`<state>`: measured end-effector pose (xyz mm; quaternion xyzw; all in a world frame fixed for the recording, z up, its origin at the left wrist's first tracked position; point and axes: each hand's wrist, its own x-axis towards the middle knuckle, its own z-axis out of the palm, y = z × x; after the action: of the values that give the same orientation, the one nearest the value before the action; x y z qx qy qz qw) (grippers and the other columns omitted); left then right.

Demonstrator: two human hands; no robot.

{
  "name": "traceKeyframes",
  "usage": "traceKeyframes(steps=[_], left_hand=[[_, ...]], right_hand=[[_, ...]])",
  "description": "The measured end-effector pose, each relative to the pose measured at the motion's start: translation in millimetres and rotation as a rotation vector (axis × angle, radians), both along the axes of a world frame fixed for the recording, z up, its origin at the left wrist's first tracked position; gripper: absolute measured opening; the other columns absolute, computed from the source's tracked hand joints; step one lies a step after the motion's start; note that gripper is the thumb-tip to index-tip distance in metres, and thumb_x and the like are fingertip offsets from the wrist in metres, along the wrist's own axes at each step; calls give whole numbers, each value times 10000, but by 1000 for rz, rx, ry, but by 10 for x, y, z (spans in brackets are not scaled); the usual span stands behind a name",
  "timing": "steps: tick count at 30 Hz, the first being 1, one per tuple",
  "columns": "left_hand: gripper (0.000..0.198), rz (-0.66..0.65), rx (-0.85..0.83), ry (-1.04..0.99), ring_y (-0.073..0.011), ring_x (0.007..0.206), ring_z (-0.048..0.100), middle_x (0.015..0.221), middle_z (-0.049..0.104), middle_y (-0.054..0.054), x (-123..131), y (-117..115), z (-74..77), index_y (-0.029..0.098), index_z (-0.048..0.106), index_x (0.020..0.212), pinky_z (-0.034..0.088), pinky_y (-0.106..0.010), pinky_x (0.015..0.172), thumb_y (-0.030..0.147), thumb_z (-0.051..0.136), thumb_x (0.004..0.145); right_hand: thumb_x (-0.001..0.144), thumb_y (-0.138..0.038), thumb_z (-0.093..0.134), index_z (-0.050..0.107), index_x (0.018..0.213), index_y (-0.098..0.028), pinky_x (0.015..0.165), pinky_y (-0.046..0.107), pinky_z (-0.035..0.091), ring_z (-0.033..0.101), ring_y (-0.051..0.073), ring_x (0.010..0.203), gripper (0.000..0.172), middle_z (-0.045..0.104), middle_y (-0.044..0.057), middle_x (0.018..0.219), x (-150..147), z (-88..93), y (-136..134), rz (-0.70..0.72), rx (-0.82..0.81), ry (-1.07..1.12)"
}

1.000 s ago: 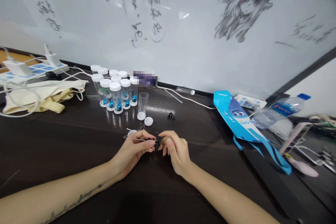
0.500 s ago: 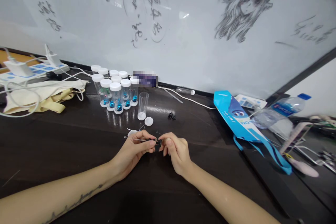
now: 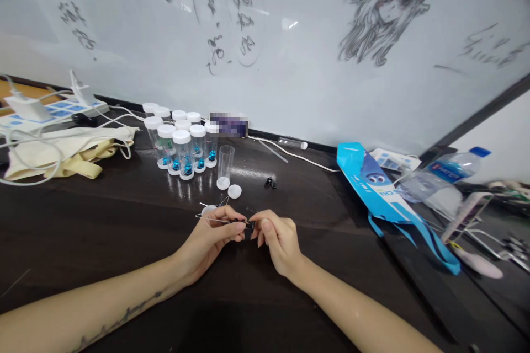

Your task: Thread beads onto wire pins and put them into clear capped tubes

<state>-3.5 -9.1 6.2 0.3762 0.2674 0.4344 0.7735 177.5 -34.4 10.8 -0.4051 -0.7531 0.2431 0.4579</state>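
Over the dark table, my left hand [image 3: 217, 234] pinches a small black part [image 3: 249, 225] between thumb and fingertips. A thin pale wire [image 3: 217, 219] runs from those fingers out to the left. My right hand [image 3: 277, 234] is curled closed, its fingertips meeting the black part's right side; what they grip is hidden. Just behind my left hand lies a round white cap [image 3: 208, 209], partly covered. Farther back, a clear tube [image 3: 226, 167] with a white base stands uncapped beside a loose white lid [image 3: 234, 191]. A few small black pieces [image 3: 271, 182] lie right of it.
Several white-capped clear tubes [image 3: 181, 154] holding shiny blue items stand back left. A cream cloth bag [image 3: 53, 149], cables and a power strip [image 3: 53, 113] are at far left. Rightward lie a blue package [image 3: 368, 182] and water bottle [image 3: 449, 176]. A whiteboard [image 3: 298, 83] rises behind.
Almost nothing differs. The black part between my fingertips is turned slightly and shows a little more of itself; both hands stay in place.
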Motion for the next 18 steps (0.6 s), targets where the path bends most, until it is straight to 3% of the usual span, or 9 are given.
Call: traceKeyframes(steps=[6,10,15,18], left_hand=[[95,9,-10,-7,-64,619,593,669,679,7,2,-10,-2,154,718,801,479,-146,639,151,779,728],[86,5,8,1,-66,625,592,670,676,8,7,-9,3,150,720,799,478,-145,636,151,775,732],[104,15,-7,-4,-64,622,591,671,673,17,9,-5,7,156,724,795,477,-148,640,151,789,713],[98,8,-1,4,-69,618,589,666,677,9,4,-3,12,154,726,788,474,-154,636,165,789,715]], right_hand=[[1023,-314,334,576,1054,-180,563,230,457,591,109,514,279,613,-9,634,2,-9,-4,-29,-2,11],[1025,-306,330,602,951,-184,551,222,451,580,100,503,308,610,-8,634,-1,-7,2,-16,-1,-11],[1022,-310,334,562,1102,-182,543,229,468,583,107,503,273,616,-8,652,4,-15,-3,-35,13,34],[1019,-313,336,595,1042,-179,541,233,474,580,106,495,292,617,-1,648,8,-14,-10,-5,55,23]])
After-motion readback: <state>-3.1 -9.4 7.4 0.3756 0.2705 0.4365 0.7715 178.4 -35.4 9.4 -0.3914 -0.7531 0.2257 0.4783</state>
